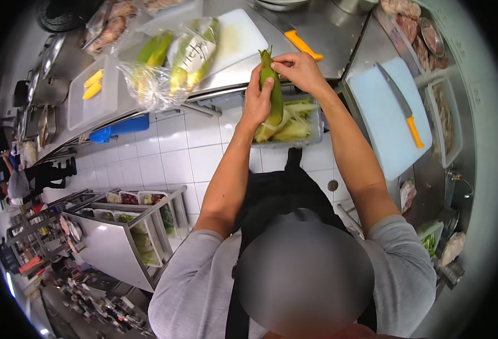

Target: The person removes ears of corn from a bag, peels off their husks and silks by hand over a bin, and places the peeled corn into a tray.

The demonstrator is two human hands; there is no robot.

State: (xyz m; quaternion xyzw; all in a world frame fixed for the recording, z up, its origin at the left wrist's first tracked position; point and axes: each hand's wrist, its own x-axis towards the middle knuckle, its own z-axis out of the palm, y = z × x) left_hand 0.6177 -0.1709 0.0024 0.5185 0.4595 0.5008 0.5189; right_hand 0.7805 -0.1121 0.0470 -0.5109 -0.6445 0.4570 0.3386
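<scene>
An ear of corn [275,110] in its green husk stands nearly upright at the counter's front edge, its dry tip pointing away from me. My left hand [258,100] is wrapped round its middle, thumb along the front. At the tip, the fingers of my right hand [298,70] pinch the husk. Below the ear is a clear bin [320,127] with pale green husks [295,129] in it. To the left lie plastic bags of unpeeled corn [195,56], one with handwriting on it. Yellow peeled cobs [93,85] rest in a clear plastic container [78,107].
Behind the corn are a white cutting board [243,37] and an orange-handled knife [301,44]. On the right, a second knife [400,101] lies on a light blue board [387,141]. Open drawers of produce [142,226] jut out at the lower left. A person [26,178] stands at the far left.
</scene>
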